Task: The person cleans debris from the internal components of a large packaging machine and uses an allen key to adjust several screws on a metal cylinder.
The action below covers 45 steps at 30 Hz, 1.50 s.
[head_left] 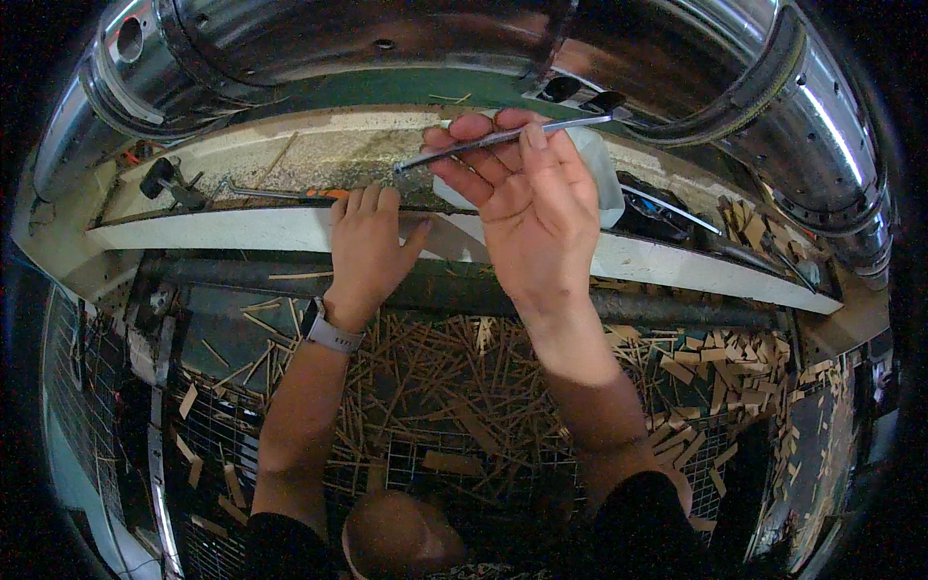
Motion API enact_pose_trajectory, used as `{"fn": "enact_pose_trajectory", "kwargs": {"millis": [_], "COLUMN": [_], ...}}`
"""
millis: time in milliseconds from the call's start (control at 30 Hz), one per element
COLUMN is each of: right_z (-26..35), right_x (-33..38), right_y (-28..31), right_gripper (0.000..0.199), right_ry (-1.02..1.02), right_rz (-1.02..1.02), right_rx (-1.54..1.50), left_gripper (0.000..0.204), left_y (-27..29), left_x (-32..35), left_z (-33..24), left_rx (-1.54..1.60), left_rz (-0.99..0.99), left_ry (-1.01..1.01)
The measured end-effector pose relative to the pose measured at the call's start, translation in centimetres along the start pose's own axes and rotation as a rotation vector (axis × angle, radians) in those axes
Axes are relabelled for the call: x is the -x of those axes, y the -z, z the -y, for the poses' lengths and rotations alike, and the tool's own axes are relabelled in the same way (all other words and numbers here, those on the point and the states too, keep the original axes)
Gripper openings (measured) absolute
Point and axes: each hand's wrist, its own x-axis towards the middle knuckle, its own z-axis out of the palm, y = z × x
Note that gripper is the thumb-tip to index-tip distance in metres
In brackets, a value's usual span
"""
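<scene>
Big chrome drums point(754, 87) above white ledge point(242, 227). Right hand point(527, 198) pinches thin metal rod point(503, 137) crosswise in fingertips, rod sticking out both sides. Left hand point(367, 242) rests flat on ledge, fingers loose, holding nothing.

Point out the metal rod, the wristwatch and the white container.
metal rod point(561, 125), head view, on the shaft just right of the right hand point(527, 198).
wristwatch point(332, 333), head view, on the grey band at the left wrist.
white container point(599, 164), head view, on its right side.
</scene>
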Motion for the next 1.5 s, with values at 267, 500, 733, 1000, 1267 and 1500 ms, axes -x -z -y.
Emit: {"fn": "enact_pose_trajectory", "kwargs": {"millis": [267, 500, 733, 1000, 1267, 1500], "right_z": [-1.4, -0.5, 1.1, 0.4, 1.3, 0.4], "right_x": [1.5, 1.4, 2.5, 1.6, 2.5, 3.3], "right_y": [2.2, 1.9, 4.3, 2.0, 4.7, 4.7], "right_gripper": [0.026, 0.025, 0.026, 0.029, 0.026, 0.028], "right_ry": [0.031, 0.082, 0.04, -0.006, -0.018, 0.052], "right_rz": [-0.022, -0.108, -0.087, -0.097, -0.088, -0.15], "right_rx": [0.026, 0.286, 0.61, 0.256, 0.407, 0.587], "left_gripper": [0.036, 0.034, 0.034, 0.035, 0.036, 0.037], "left_y": [-0.1, -0.3, -0.2, -0.3, 0.0, -0.4], "left_x": [0.2, 0.0, 0.1, -0.1, -0.1, 0.1], "left_z": [0.1, 0.0, 0.3, 0.1, -0.2, 0.0], "left_rx": [0.003, 0.006, 0.03, 0.003, 0.011, 0.009], "left_rz": [-0.032, -0.067, -0.033, -0.031, -0.052, -0.021], "left_ry": [-0.021, -0.047, -0.041, -0.044, -0.045, -0.042]}}
